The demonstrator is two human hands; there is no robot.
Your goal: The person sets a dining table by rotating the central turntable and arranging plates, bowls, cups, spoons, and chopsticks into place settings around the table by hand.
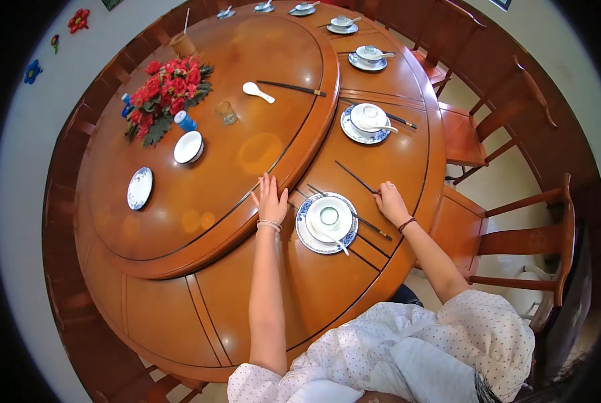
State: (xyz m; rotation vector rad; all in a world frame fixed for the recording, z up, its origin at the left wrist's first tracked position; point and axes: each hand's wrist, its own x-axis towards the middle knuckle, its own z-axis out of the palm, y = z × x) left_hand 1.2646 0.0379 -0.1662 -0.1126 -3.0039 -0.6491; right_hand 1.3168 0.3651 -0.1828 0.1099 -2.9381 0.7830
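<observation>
My left hand (269,201) lies with its fingers stretched out over the raised rim of the wooden turntable (173,265). Thumb and fingers of my right hand (391,203) are closed on the near end of a dark chopstick (356,176), which points away to the upper left. Between my hands sits a blue-and-white plate (302,236) bearing a white bowl (316,227). A small greenish glass (328,215) rests in the bowl's middle, with a white spoon (341,246) at its near side. Another dark chopstick (374,228) shows beside the bowl, partly hidden by it.
Red artificial flowers (169,91), a white bowl (189,147), a patterned plate (140,189), a drinking glass (226,113), a white spoon (258,93) and chopsticks (291,88) sit on the turntable. Further place settings (369,119) line the table's edge. Wooden chairs (515,232) surround it.
</observation>
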